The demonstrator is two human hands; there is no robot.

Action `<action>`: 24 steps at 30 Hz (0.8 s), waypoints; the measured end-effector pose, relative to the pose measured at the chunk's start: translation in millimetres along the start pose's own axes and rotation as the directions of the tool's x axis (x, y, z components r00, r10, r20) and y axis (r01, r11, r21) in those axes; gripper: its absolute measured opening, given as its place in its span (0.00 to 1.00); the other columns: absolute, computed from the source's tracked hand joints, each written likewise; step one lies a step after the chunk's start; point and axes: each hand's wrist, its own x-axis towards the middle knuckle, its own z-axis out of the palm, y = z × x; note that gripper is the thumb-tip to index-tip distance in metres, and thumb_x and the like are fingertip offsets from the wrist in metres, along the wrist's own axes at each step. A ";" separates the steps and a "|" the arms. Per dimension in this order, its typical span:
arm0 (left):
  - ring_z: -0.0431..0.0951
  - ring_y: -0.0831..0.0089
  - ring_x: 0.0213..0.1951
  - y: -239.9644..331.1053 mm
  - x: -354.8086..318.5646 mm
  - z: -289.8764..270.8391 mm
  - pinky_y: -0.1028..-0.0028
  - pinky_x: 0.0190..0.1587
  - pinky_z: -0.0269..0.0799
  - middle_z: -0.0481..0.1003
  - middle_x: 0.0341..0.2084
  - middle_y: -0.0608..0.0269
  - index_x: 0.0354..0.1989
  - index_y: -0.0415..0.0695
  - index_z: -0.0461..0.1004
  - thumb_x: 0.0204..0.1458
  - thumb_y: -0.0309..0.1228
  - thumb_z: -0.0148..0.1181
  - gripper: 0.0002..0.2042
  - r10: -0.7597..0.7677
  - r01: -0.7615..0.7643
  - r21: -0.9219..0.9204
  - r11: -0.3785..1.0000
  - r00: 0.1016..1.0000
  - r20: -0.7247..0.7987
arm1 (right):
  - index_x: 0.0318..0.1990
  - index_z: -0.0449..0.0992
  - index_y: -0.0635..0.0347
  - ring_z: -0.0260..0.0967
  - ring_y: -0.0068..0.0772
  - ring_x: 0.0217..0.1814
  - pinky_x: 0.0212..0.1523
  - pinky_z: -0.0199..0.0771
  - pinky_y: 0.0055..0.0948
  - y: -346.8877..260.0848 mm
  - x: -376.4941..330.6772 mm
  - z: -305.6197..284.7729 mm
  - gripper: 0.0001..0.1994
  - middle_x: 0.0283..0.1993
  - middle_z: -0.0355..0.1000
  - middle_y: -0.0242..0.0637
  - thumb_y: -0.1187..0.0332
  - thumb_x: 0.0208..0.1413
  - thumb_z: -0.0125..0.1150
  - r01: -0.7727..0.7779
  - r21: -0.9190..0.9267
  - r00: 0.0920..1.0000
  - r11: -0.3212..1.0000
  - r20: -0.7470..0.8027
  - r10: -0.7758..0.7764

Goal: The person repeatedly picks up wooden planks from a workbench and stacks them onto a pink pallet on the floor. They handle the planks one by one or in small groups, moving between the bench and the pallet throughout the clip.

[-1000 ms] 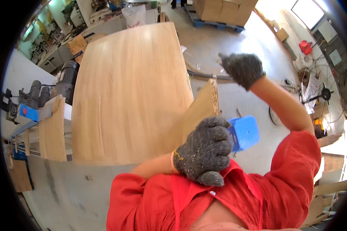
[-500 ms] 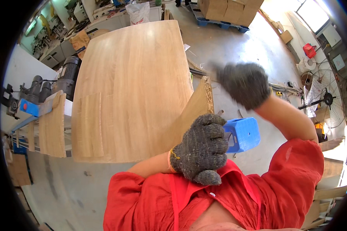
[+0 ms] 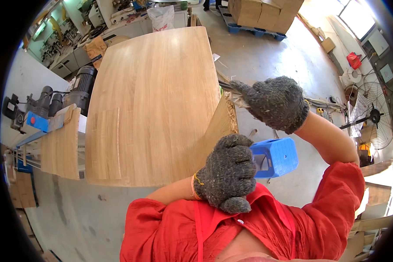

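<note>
A wood-grain chipboard panel stands on edge in front of me, its rough, speckled cut edge turned up. My left hand, in a dark knitted glove, is closed over the panel's near end. The gloved right hand is at the far end of that edge, fingers closed, index finger stretched along it. Something thin and pale shows beneath those fingers, too small and covered to name. Left of the upright panel lies a large wood-grain board, with a smaller board on its near left part.
A blue plastic stool stands right of the panel. Machinery with a black motor is at the left, and a standing fan at the right. Cables run across the floor. Farther off, a large carton sits on a blue pallet.
My right hand, blurred before, has come down and slightly nearer to the panel's far edge, and a pale thing now shows under it. The left hand keeps its hold.
</note>
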 end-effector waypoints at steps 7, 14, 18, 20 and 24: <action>0.69 0.59 0.32 -9.2 3.6 10.8 0.48 0.45 0.65 0.69 0.23 0.64 0.19 0.50 0.69 0.50 0.50 0.48 0.18 0.067 -0.067 -0.024 0.997 0.998 -0.003 | 0.44 0.77 0.52 0.75 0.43 0.27 0.26 0.73 0.39 52.9 12.7 60.0 0.14 0.31 0.77 0.43 0.58 0.55 0.53 -0.240 -0.271 0.888 0.932 0.326 0.324; 0.75 0.60 0.34 -20.2 -1.6 -21.0 0.52 0.49 0.67 0.76 0.30 0.62 0.34 0.46 0.80 0.60 0.54 0.39 0.27 -0.042 0.042 0.192 0.980 0.999 -0.004 | 0.61 0.66 0.55 0.71 0.32 0.41 0.42 0.74 0.33 14.1 -0.6 -0.2 0.21 0.39 0.72 0.43 0.55 0.65 0.46 -0.753 0.479 0.642 0.451 0.684 0.345; 0.77 0.62 0.34 -28.0 -0.8 -28.6 0.62 0.45 0.72 0.77 0.39 0.56 0.51 0.40 0.73 0.62 0.49 0.41 0.24 -0.168 0.173 0.176 0.969 0.985 -0.039 | 0.61 0.68 0.53 0.66 0.21 0.33 0.37 0.73 0.26 -11.3 -44.9 -15.9 0.21 0.31 0.70 0.31 0.58 0.62 0.54 -0.332 0.875 0.943 0.351 0.303 0.137; 0.77 0.66 0.33 -21.7 -3.0 -22.4 0.66 0.40 0.74 0.77 0.42 0.54 0.56 0.38 0.67 0.62 0.43 0.44 0.23 -0.335 0.340 0.055 0.939 0.939 -0.083 | 0.60 0.69 0.52 0.66 0.19 0.31 0.35 0.72 0.24 -29.8 -51.2 -39.9 0.20 0.33 0.71 0.30 0.61 0.62 0.55 -0.517 0.829 0.856 0.213 0.500 0.129; 0.77 0.66 0.33 -26.4 2.9 -18.1 0.66 0.42 0.73 0.77 0.41 0.54 0.55 0.36 0.67 0.62 0.36 0.45 0.19 -0.222 0.237 0.192 0.952 0.970 -0.097 | 0.60 0.69 0.53 0.69 0.21 0.33 0.36 0.73 0.26 -54.6 -59.6 -50.5 0.21 0.37 0.74 0.33 0.62 0.60 0.58 -0.535 0.831 0.840 0.152 0.504 0.201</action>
